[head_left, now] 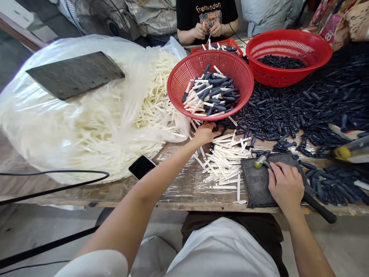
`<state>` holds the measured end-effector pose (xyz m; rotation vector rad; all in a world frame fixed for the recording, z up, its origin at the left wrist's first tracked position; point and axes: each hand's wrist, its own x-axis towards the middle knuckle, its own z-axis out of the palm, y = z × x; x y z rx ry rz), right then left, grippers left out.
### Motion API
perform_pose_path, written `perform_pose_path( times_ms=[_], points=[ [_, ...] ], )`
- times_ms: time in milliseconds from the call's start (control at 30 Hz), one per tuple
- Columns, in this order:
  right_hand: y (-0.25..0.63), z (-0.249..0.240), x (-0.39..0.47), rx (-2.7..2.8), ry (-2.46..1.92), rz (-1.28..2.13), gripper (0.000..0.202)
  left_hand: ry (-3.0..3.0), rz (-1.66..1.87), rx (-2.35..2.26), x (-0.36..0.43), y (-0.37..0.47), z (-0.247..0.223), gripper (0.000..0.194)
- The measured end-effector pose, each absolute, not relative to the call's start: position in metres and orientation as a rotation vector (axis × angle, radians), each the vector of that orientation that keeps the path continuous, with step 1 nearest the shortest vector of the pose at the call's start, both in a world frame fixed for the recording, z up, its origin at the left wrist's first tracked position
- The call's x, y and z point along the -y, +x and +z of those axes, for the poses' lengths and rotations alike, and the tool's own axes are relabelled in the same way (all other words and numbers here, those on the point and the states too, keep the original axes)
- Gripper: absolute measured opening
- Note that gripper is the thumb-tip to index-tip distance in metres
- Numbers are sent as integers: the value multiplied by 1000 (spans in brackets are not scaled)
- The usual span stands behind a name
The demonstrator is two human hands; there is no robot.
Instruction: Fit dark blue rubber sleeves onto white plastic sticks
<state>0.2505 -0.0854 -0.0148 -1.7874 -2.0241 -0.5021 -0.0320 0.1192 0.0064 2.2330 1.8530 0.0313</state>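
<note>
- Right hand point(286, 187): grip closed around the hammer point(319, 207), over the dark pad point(256, 188) by the near edge of the table point(184, 194).
- Left hand point(206, 132): cannot tell its grip; beside white strips point(225, 163), near red basket point(180, 82).

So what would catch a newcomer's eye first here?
Probably the big clear bag bulging over the table's left, white strips showing at its mouth. Next, the red basket at the centre, heaped with dark and white pieces. Then dark parts spread along the right, the right hand on a black-handled tool before them.
</note>
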Motion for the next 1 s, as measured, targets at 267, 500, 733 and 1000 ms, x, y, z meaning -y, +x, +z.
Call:
perform_pose_path(
  times_ms=[267, 500, 733, 1000],
  points=[
    [252, -17, 86, 2017, -1809, -461, 23, 2177, 46, -1718, -119, -14, 10, 26],
    [253, -18, 86, 2011, -1812, -435, 24, 2140, 141, -1692, -121, -7, 6, 25],
    [250, -16, 86, 2007, -1826, -434, 23, 2141, 294, -1548, -122, 25, 1, 20],
    [251, -17, 87, 1999, -1830, -379, 24, 2356, 350, -1461, -140, 67, 11, 34]
  ],
)
